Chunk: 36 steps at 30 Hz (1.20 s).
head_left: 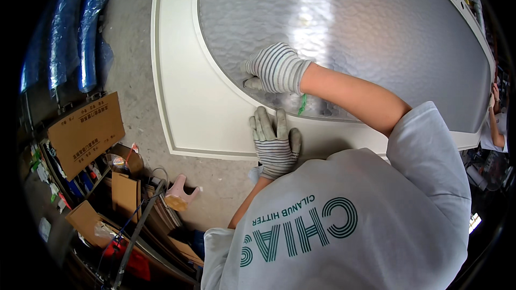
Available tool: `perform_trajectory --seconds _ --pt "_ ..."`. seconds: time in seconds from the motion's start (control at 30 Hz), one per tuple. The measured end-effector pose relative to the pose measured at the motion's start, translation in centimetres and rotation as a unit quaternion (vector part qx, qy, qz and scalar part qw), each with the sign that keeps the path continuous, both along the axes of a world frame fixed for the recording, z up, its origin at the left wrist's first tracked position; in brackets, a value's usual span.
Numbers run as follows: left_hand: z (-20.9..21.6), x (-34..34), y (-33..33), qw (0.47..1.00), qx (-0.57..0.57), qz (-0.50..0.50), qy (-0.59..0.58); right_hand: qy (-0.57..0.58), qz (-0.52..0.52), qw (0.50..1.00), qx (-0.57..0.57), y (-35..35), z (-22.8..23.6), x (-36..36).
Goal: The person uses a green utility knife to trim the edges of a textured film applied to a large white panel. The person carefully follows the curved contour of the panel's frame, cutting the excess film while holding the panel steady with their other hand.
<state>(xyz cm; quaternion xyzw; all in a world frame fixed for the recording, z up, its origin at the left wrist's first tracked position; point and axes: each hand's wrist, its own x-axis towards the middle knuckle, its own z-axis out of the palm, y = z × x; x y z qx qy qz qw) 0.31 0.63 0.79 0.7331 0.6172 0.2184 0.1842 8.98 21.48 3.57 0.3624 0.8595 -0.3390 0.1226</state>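
Glass [387,48] with a grey, rippled surface sits in a broad cream-white frame [174,86], which takes up the upper middle of the head view and serves as the reference for every place below. The person's left hand [275,142], in a striped knit glove, lies on the frame's near border, palm down, the fingers stretched forward with a gap among them and the thumb held out to the side. The right hand [277,70], gloved alike, is inside the frame's curved inner edge, over the glass; its fingers are bent with the thumb below them, and I cannot tell whether they pinch anything. A thin green strand [302,104] crosses that inner edge beside the right wrist. At the frame's right end is another person's hand [494,91]; contact there is unclear. Left of the frame stand long rolls in shiny blue wrap [88,32], with concrete floor [131,27] between. Off the frame's near left corner are a pink stool [181,193] and, farther left, a large brown cardboard piece [86,134] among stacked boards [126,196].
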Motion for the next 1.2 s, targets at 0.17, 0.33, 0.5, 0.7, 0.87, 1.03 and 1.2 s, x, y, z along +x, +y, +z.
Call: perform_trajectory --seconds 0.17,0.33,0.5,0.7,0.87,1.03,1.2 --pt "-0.3 -0.3 -0.2 1.000 -0.014 -0.011 0.000 -0.001 -0.002 1.000 -0.011 0.2 0.5 0.0" --pt "-0.3 -0.2 -0.2 1.000 -0.018 -0.004 -0.003 -0.007 -0.007 1.000 0.001 0.0 1.0 -0.2" --pt "0.1 -0.1 0.1 1.000 -0.005 0.005 -0.006 -0.028 -0.015 0.999 0.001 -0.3 2.2 -0.9" --pt "0.3 -0.2 0.1 1.000 -0.014 0.004 -0.009 -0.045 -0.040 0.998 0.001 -0.4 1.8 -1.1" --pt "0.2 -0.2 0.1 1.000 -0.015 0.008 -0.018 -0.054 -0.033 0.998 0.019 -0.4 2.6 -1.3" --pt "-0.1 -0.3 -0.1 1.000 -0.018 0.000 -0.014 -0.035 -0.050 0.998 0.004 -0.3 2.4 -1.1" --pt "-0.2 -0.4 -0.2 1.000 -0.017 0.000 -0.015 -0.049 -0.046 0.997 -0.024 -0.1 2.1 -1.2"
